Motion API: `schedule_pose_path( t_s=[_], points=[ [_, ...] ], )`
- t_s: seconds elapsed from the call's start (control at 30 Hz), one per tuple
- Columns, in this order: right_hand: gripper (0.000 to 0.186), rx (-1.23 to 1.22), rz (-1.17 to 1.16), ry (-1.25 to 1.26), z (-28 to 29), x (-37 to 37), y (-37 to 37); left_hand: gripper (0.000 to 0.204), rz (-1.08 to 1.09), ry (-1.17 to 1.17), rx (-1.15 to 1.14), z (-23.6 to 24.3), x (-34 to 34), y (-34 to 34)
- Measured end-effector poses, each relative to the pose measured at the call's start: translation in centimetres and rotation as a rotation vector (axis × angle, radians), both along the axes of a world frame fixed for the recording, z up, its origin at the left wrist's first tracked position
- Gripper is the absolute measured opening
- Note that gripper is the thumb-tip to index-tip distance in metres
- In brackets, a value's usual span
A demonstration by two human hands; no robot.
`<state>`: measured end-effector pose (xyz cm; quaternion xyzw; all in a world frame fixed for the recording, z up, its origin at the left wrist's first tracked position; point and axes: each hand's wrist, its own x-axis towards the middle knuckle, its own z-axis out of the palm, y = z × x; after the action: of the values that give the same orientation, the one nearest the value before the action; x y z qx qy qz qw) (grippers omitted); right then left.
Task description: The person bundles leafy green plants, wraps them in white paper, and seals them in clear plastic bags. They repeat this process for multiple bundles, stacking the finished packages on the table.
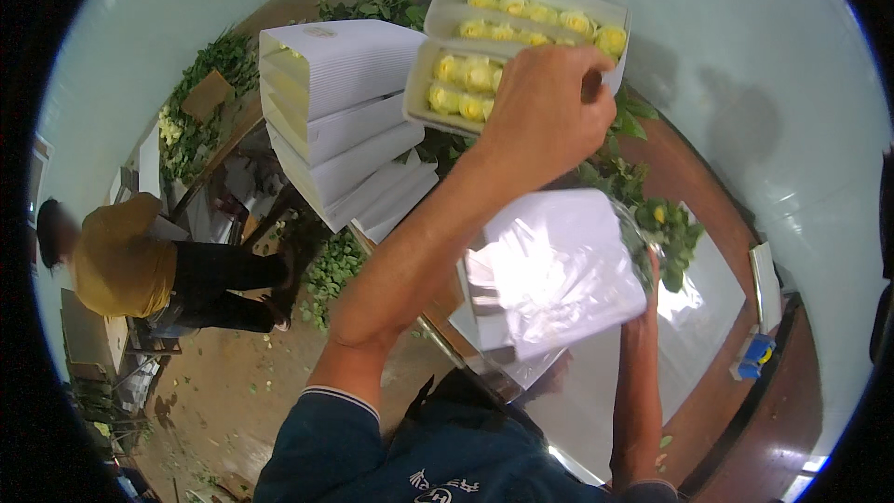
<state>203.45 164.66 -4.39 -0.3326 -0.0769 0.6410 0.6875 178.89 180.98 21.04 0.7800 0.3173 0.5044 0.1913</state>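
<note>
My left hand (551, 110) reaches over two open-topped white cartons of pale yellow roses (461, 84), its fingers curled in. Whatever is between them cannot be made out. With my right hand (650, 287) I hold a flower bundle (568, 270) wrapped in white card and shiny clear film. Green leaves (666, 233) stick out of its right end, beside my fingers. The wrapping hides most of that hand. Beyond my left forearm lean several white ribbed card-wrapped bundles (358, 70), stacked one on another.
A brown worktable (675, 154) runs along the pale wall, with a sheet of clear film (605, 410) spread on it. A blue tape dispenser (752, 357) sits near its right end. Leaf heaps (209, 130) lie on the far left table. Another person in a mustard top (126, 251) stands at left.
</note>
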Motion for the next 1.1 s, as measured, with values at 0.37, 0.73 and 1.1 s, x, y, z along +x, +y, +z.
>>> schedule_pose_path(
  t_s=[0.37, 0.73, 1.1],
  points=[
    [0.046, -0.132, 0.289, 0.081, -5.8, -9.5, 18.2, 0.024, -0.041, 0.034, -0.124, 1.4, -2.2, 2.3],
    [0.062, -0.533, 0.269, -0.805, -17.6, -8.4, 21.8, 0.022, -0.031, -0.030, -0.157, 0.9, -2.4, 2.7],
    [0.081, 0.295, 0.107, 0.350, 6.0, -10.9, 16.3, 0.024, -0.049, 0.225, 0.098, -3.1, -1.5, -5.0]
  ],
)
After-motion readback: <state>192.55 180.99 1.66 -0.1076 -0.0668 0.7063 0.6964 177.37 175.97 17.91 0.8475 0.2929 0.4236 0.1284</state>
